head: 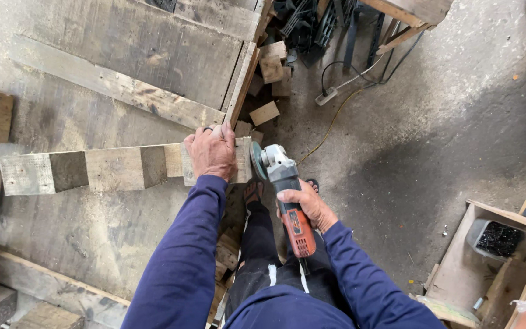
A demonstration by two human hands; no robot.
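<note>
Two hands busy at one spot, middle of view. Left hand (212, 152) palm-down on the right end of a long pale plank (111, 169), fingers pressed together and curled over its far edge, thumb tucked alongside, pinning it. Right hand (305, 204) wrapped around the black neck of an orange grinder (298, 234), fingers closed tight around the body, index position not clear. Disc (255, 161) upright, edge-on, touching or just beside the plank's end face; contact itself too small to tell. Plank lying crosswise over a big grey board panel (153, 49), cut end overhanging near the panel's right edge. Sandalled foot (252, 192) directly below the disc, between the two blue sleeves. Heap of small wood offcuts (269, 67) beyond the plank end, white power strip (327, 95) and yellow cable (330, 125) on the concrete floor (433, 122) further right. Open wooden box (458, 268) with a tray of dark nails (497, 237) at lower right. Step in hand, by the look: grinding or trimming the plank's end. Likely needs: firm downward press from left hand, fingertips kept clear of disc, steady level grinder, foot well out of the line below.
</note>
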